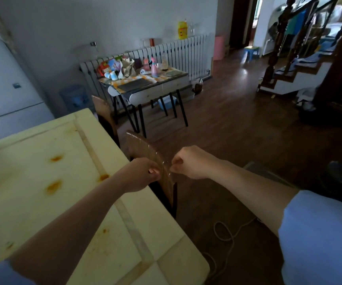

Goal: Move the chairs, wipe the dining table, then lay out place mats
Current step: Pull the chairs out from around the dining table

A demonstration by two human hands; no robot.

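Stained cream tabletop (42,165); left hand (140,174), right hand (191,162) around curved wooden chair (142,146)

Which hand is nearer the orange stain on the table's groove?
Left. The left hand grips the chair back at the table edge, beside the stain; the right hand holds it beyond, off the table.

Cluttered side table (174,82) by radiator (178,52), white fridge (5,89), cord (227,235) on floor (238,130)
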